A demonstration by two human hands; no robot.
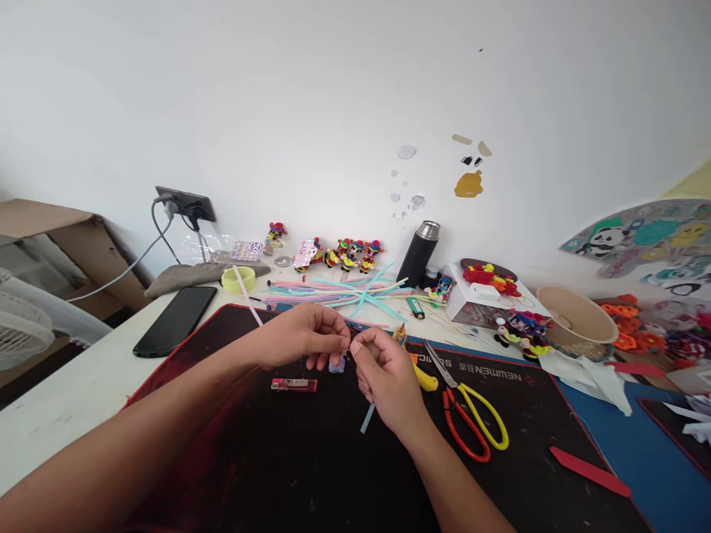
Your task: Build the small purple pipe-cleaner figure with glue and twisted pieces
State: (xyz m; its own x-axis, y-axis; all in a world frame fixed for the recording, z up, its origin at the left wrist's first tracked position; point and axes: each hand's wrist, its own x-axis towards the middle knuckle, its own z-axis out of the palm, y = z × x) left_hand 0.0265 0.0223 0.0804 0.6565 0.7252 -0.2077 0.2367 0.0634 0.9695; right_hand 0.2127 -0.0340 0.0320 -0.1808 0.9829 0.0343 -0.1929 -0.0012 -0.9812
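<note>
My left hand [311, 334] and my right hand [387, 374] meet over the black mat [266, 459], thumbs and fingers pinched and their tips almost touching. Whatever lies between the fingertips is too small to make out. Just under my left fingers shows a small purple-blue piece [336, 363]; I cannot tell whether it is held or lies on the mat. A pale grey-blue strip [367, 419] sticks out below my right hand, its upper end hidden. Left of the hands lies a red lighter-like stick with a label [294, 385]. Scissors [464, 403] with one red and one yellow handle lie to the right.
Pipe cleaners [333, 292] lie in a loose pile behind the mat. A black thermos [419, 254] leans by the wall. Yellow-handled pliers [425, 379], a phone [175, 320], a yellow tape roll [238, 279], several small figures [354, 255] and a red strip [589, 471] surround the hands.
</note>
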